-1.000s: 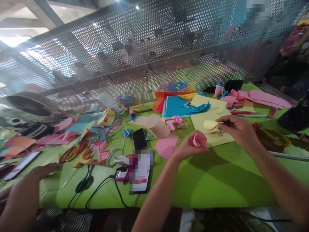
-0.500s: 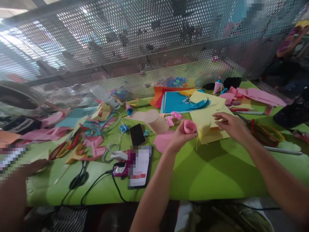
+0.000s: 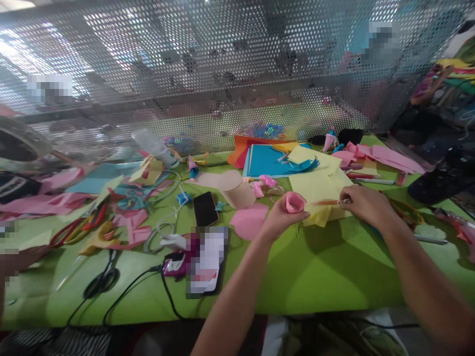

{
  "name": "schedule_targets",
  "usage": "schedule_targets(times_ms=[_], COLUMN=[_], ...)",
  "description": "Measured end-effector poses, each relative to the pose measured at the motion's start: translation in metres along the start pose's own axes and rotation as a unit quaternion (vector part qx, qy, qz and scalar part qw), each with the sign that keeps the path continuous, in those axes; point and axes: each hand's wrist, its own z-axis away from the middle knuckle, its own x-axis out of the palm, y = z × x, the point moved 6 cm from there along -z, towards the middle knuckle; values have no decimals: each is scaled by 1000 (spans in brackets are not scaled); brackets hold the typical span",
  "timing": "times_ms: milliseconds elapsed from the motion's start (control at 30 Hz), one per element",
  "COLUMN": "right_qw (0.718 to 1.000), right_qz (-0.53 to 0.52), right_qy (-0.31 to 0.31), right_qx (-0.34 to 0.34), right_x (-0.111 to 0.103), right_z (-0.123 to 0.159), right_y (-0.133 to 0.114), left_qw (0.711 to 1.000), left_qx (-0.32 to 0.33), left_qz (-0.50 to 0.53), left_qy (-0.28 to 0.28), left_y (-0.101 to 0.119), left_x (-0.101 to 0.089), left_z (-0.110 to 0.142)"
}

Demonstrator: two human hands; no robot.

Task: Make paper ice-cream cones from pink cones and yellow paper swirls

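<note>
My left hand is closed around a rolled pink paper cone, held just above the green table. My right hand is to its right, fingers pinched on a thin orange stick that points left toward the cone. Both hands hover over a yellow paper sheet lying on the table. A loose pink paper piece lies left of my left hand.
Coloured paper sheets, scraps, scissors, cables and two phones litter the table. A perforated metal screen stands behind it. Another person's arm rests at the far left. Pens and red-yellow scissors lie at the right.
My right hand let go of the yellow paper roll, touched the yellow sheet, and now pinches the orange stick. My left hand kept the pink cone. The view shifted slightly.
</note>
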Motion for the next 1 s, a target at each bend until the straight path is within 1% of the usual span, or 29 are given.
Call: schedule_targets(times_ms=[67,100,167,200,267,300,400,467,567,667,767,833,933,1000], right_qw=[1000,998,989,979,951,941,928,923,917,924,929,928,915,899], right_qz=[-12,-36,-130,-193,-298,-329,-363,-373,-387,-374,-358,-360,-393,-432], right_qy=[22,39,62,63,49,40,16,2,-5,8,22,28,35,23], right_qx=[17,16,-10,-30,-62,-70,-87,-94,-91,-83,-86,-89,-79,-63], right_x=[-9,-14,-21,-23,-22,-20,-12,-8,-6,-8,-11,-13,-13,-9], right_z=[2,3,7,9,14,17,23,25,26,26,27,28,27,26], right_y=[-2,-6,-20,-29,-49,-58,-82,-91,-93,-90,-89,-88,-84,-80], left_qw=[1000,1000,1000,1000,999,999,999,998,996,995,993,992,994,996], left_qx=[-5,-8,-13,-15,-13,-11,3,20,22,-2,-2,-2,1,5], left_qz=[7,10,14,18,33,41,49,54,75,94,114,122,107,85], left_qy=[-1,-4,-10,-13,-15,-11,7,28,36,17,18,15,24,39], left_y=[-4,-5,-6,-6,-5,-4,-2,0,-1,-4,-3,-4,-5,-6], left_x=[2,3,8,11,17,19,21,19,17,19,19,19,16,11], left_z=[0,0,2,3,5,6,6,5,3,3,4,4,2,1])
